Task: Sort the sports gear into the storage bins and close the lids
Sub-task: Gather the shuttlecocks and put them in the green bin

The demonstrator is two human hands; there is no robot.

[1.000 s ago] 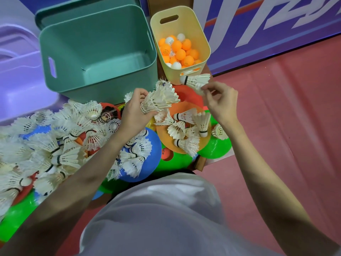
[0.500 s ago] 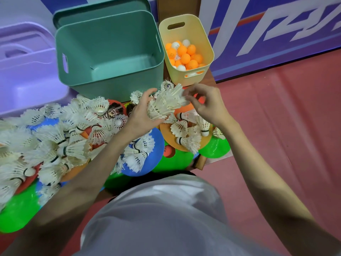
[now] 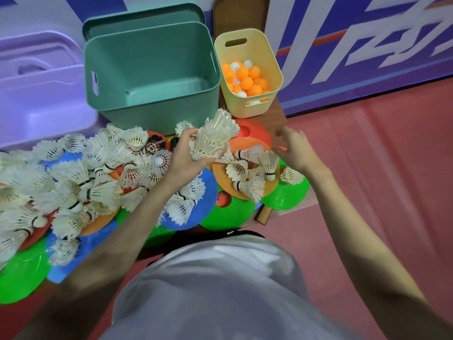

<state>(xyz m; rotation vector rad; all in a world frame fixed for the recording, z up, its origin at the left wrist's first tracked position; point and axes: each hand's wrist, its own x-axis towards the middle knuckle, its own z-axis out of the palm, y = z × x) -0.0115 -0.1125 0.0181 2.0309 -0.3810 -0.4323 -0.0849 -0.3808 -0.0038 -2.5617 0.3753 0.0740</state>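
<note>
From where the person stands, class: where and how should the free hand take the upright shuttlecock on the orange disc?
Pinch the upright shuttlecock by its feather skirt, coming from above. It stands on the orange disc with its cork down and feathers up, so the skirt is the exposed part. The right hand is open beside it; the left hand holds a shuttlecock stack.
</note>
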